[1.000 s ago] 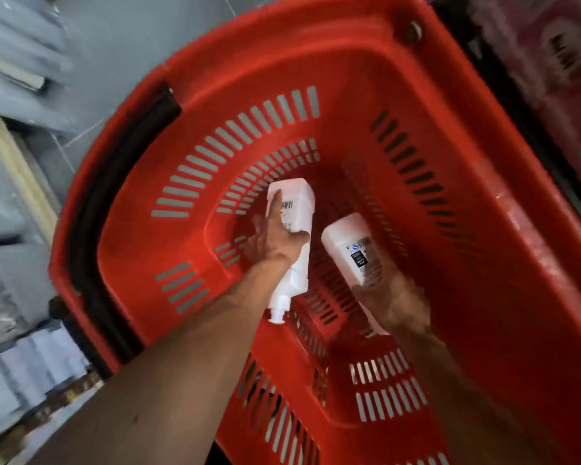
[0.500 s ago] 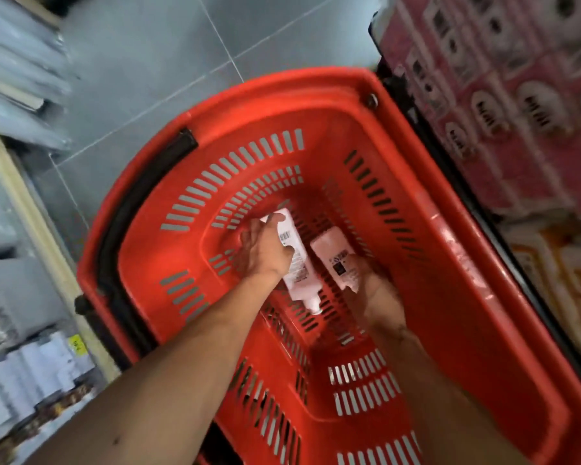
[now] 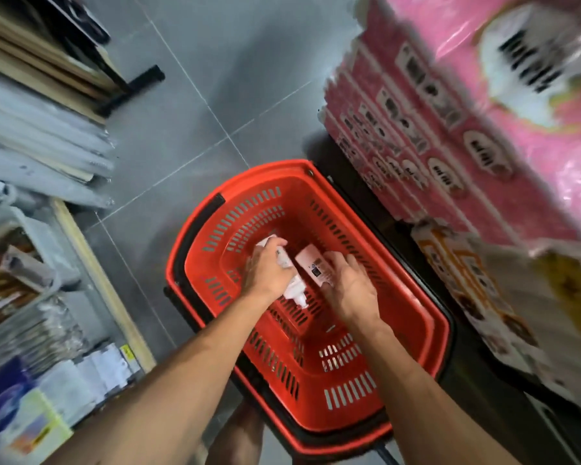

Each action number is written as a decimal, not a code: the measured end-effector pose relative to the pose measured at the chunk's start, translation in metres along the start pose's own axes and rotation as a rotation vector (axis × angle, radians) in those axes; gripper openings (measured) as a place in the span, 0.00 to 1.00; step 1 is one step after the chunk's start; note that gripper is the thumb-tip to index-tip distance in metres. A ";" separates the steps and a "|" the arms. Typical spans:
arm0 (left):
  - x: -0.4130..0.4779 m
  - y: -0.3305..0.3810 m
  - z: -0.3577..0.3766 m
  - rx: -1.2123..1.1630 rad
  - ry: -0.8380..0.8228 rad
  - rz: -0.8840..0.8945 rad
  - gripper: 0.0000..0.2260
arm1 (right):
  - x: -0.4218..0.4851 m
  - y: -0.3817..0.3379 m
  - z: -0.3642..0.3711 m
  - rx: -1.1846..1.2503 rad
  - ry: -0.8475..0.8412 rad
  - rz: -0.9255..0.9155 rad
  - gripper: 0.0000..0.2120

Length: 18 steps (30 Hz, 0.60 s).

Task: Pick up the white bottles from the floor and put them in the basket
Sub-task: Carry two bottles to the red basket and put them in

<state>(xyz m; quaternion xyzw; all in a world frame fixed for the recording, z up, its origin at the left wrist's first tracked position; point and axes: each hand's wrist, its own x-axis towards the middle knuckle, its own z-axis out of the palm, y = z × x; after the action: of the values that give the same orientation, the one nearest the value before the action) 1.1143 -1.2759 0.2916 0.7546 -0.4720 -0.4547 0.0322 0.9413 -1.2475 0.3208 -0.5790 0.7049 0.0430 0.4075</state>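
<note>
Reaching into the red basket (image 3: 413, 317), both hands sit low over its slotted bottom. The left hand (image 3: 265, 273) is wrapped around 1 white bottle (image 3: 291, 283), cap toward the person. The right hand (image 3: 353, 286) curls over a 2nd bottle (image 3: 312, 266) just beside it, label up; its grip is unclear. The basket stands on grey floor tiles (image 3: 188, 122) between shelves (image 3: 31, 156) and pink packs (image 3: 450, 129).

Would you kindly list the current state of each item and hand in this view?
Red basket: on the floor, upright, holding two bottles.
Left bottle: lying in the basket, under the left hand.
Right bottle: lying in the basket, label up, right fingers on it.
Left hand: closed over its bottle.
Right hand: resting on its bottle.
</note>
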 end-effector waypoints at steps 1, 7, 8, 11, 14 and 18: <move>-0.013 0.006 -0.007 0.003 -0.003 0.007 0.25 | -0.011 -0.004 -0.009 0.010 0.019 -0.011 0.30; -0.101 0.045 -0.059 0.142 -0.027 0.127 0.26 | -0.091 -0.034 -0.080 0.030 0.054 0.016 0.28; -0.118 0.053 -0.070 0.210 -0.049 0.157 0.27 | -0.106 -0.038 -0.091 0.045 0.071 0.036 0.27; -0.173 0.084 -0.108 0.401 -0.102 0.254 0.29 | -0.155 -0.053 -0.122 0.085 0.116 0.067 0.26; -0.222 0.116 -0.139 0.504 -0.099 0.373 0.31 | -0.202 -0.069 -0.153 0.124 0.146 0.086 0.28; -0.270 0.158 -0.165 0.609 -0.001 0.555 0.33 | -0.253 -0.088 -0.191 0.249 0.245 0.073 0.27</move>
<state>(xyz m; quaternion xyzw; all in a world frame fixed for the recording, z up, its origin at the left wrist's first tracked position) 1.0862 -1.2256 0.6407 0.5733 -0.7707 -0.2687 -0.0715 0.9157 -1.1801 0.6418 -0.4990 0.7698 -0.1006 0.3851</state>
